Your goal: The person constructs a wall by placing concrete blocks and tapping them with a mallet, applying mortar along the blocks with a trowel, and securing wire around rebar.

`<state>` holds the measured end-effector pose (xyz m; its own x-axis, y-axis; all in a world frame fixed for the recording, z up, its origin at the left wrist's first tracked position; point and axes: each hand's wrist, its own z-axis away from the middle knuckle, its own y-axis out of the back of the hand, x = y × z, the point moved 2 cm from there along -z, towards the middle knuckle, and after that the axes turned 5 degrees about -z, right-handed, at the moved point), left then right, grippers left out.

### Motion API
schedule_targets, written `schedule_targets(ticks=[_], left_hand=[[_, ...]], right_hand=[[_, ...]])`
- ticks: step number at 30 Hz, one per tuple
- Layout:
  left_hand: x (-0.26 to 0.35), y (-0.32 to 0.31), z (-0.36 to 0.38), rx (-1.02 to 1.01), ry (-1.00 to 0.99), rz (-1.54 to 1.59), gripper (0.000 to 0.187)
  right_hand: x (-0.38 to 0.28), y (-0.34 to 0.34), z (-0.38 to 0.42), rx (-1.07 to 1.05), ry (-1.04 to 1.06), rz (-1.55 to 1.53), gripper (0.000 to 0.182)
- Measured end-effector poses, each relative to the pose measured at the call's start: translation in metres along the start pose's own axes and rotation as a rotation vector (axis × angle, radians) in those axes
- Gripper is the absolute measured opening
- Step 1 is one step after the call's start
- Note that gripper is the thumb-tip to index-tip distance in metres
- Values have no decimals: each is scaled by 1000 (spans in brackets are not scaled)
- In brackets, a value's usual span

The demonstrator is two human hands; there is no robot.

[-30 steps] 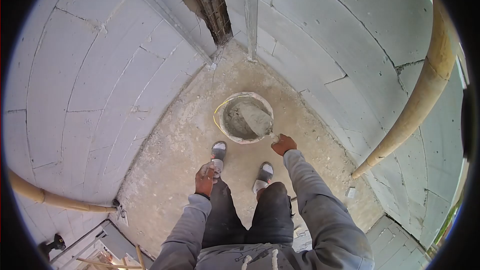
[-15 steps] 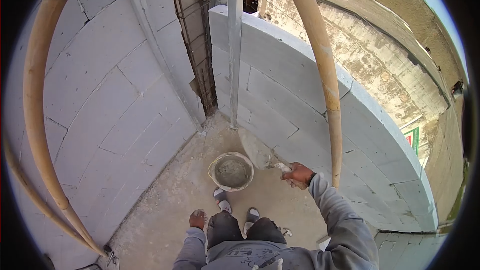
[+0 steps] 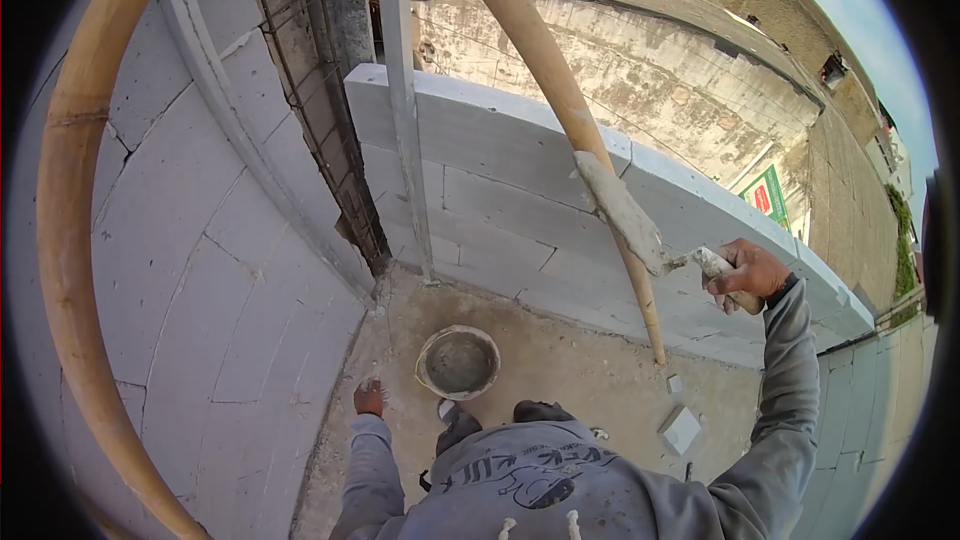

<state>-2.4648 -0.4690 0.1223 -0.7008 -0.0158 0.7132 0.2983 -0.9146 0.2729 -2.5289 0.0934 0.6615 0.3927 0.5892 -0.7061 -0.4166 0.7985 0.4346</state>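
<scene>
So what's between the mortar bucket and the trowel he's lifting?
In the head view, a bamboo pole slants across between the bucket and the loaded trowel in the right hand.

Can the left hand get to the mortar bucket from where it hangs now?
Probably yes. The left hand hangs low and empty beside the bucket, with only bare floor between them. The right hand is up at the wall top holding the loaded trowel, so it doesn't block.
</scene>
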Motion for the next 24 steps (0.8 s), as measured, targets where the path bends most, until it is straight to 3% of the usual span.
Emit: schedule_targets(ticks=[3, 5, 8, 12, 15, 20, 21, 23, 24], left_hand=[[-11, 7, -8, -23, 26, -62, 25], [-19, 3, -6, -54, 33, -71, 25], [-30, -9, 7, -123, 31, -143, 25], [-33, -27, 22, -168, 24, -260, 25], [-34, -27, 29, -131, 45, -277, 25], [-48, -8, 43, 95, 17, -179, 24], [-49, -9, 58, 168, 113, -62, 23], [-68, -10, 76, 279, 275, 100, 23], [-91, -14, 80, 218, 312, 79, 21]], right_hand=[[16, 21, 24, 131, -82, -102, 14], [21, 35, 28, 360, -140, -167, 12], [35, 67, -5, 448, -80, -125, 15], [-4, 91, -79, 524, 29, -9, 18], [-52, 99, -155, 434, 156, 69, 18], [-141, 88, -299, 18, 382, 51, 19], [-159, 84, -325, -68, 418, 39, 22], [-178, 97, -416, 11, 724, 234, 28], [-198, 92, -433, -30, 752, 255, 28]])
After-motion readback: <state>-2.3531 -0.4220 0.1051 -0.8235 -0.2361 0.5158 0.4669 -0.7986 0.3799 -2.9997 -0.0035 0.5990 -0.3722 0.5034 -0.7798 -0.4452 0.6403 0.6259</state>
